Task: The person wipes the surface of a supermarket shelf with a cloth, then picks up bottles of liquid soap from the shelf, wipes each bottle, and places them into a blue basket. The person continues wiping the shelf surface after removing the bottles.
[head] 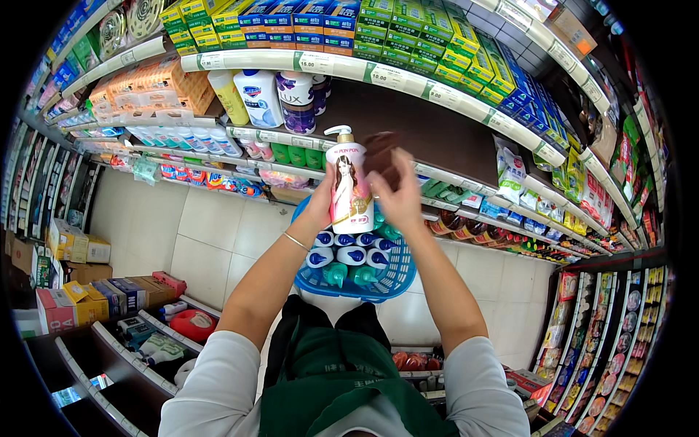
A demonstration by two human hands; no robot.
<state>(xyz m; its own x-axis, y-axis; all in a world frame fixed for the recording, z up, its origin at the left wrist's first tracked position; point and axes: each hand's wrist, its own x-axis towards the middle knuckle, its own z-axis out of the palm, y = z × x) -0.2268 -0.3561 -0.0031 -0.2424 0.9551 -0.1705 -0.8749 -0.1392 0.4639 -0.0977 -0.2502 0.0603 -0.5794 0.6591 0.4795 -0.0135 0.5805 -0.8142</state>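
My left hand (321, 201) grips the side of a white and pink pump bottle (352, 210), which stands upright and bears writing and a printed figure. A dark brown cloth (383, 150), blurred, is in my right hand (403, 196) beside the bottle's right side; whether it touches the bottle I cannot tell. Below the bottle, a blue plastic basket (401, 287) holds several white bottles with dark blue tops (350, 255) and green pump bottles (335, 273). Part of the basket's far side is hidden by the bottle and my hands.
Ahead runs a dark shelf board (453, 128) with a yellow bottle (228, 97), a white bottle (258, 101) and a purple-white bottle (295, 104) at its left. Boxed goods (404, 27) fill the shelf above. Behind me at left are cartons (90, 306) and another shelf rack (117, 349).
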